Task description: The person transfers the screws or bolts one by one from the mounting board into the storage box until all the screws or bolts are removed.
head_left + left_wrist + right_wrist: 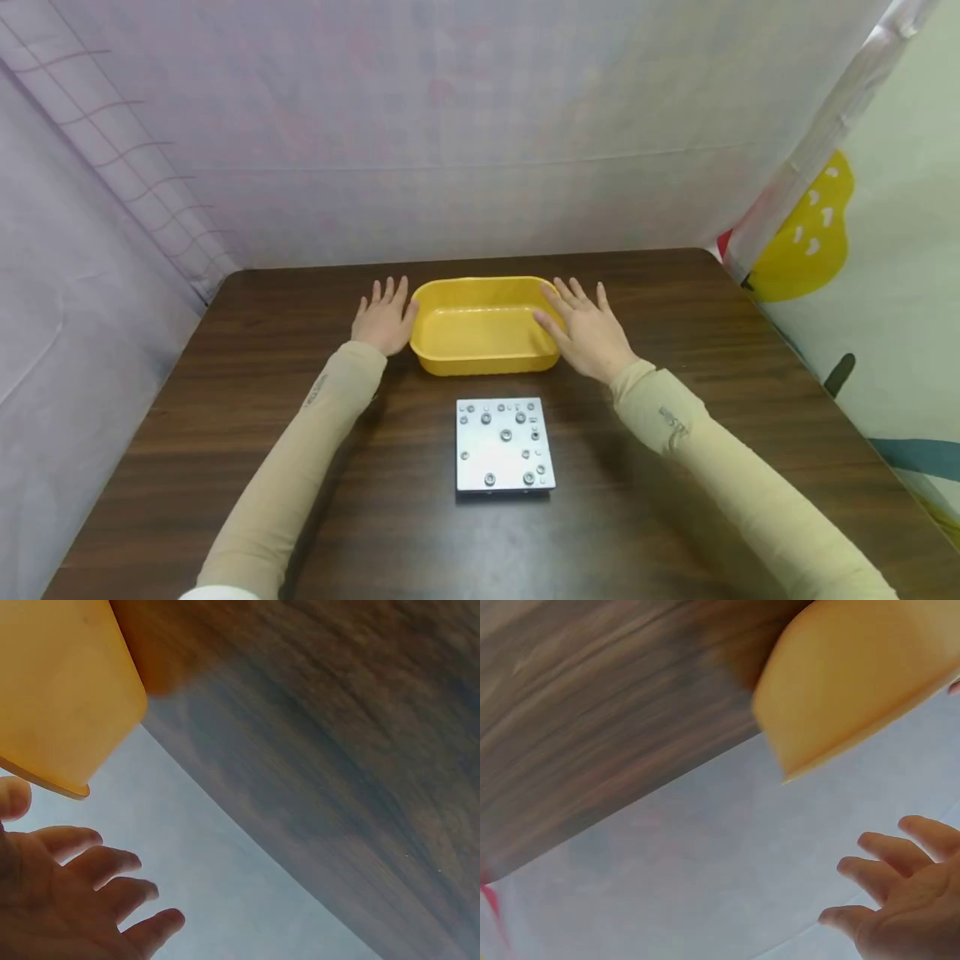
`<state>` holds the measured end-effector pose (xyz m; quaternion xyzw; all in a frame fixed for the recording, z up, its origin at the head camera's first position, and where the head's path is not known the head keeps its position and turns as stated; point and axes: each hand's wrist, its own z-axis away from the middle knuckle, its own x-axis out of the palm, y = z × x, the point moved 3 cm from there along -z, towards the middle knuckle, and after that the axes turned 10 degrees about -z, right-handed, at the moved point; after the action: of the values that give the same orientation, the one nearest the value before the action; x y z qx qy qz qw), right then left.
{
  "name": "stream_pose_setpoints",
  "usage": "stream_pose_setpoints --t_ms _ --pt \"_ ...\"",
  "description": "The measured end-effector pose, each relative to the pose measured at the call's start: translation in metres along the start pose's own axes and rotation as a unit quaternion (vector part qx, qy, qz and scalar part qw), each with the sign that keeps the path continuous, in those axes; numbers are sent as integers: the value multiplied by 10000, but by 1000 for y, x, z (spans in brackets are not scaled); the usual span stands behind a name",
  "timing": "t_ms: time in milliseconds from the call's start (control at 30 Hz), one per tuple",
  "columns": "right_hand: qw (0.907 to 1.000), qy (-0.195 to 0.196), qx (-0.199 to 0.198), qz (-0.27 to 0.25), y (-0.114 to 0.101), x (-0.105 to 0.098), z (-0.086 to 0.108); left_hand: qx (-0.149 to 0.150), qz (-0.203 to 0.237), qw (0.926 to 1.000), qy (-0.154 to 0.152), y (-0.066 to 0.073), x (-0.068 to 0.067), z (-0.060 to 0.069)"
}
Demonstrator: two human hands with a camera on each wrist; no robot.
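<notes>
A yellow oval-cornered plastic basin (pixel 487 365) stands on the brown wood-grain table, with nothing seen inside it. My left hand (pixel 384 321) is at its left end, fingers spread and thumb close to the rim; whether it touches cannot be told. Over the right end of the basin my right hand (pixel 588 329) hovers with fingers spread, holding nothing. In the left wrist view the left hand (pixel 82 900) is apart from the basin wall (pixel 67 690). The right wrist view likewise shows the right hand (pixel 900 885) below the basin's edge (pixel 855 690), with a gap between.
A square silver metal plate (pixel 498 450) with several bolts set in it lies on the table (pixel 360 517), nearer me than the basin. White patterned cloth (pixel 480 167) hangs behind the table's far edge. More cloth, with a yellow printed shape (pixel 810 233), hangs on the right.
</notes>
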<state>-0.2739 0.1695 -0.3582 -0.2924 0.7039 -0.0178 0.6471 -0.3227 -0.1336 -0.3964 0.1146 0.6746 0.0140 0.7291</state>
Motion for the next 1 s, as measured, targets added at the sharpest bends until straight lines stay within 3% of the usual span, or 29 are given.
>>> stream_pose_setpoints --t_ms 333,633,800,1000 --pt "9954 66 -760 -580 -40 16 20 2 46 9999 -158 9 4 -1" --pt "9707 333 -2206 -896 -75 26 29 -37 54 9999 -82 12 7 -1" --pt "9594 10 -2649 -963 -88 33 32 23 141 9999 8 11 6 -2" --pt "9546 -656 -2762 -905 -94 43 34 72 208 9997 69 12 8 -2"
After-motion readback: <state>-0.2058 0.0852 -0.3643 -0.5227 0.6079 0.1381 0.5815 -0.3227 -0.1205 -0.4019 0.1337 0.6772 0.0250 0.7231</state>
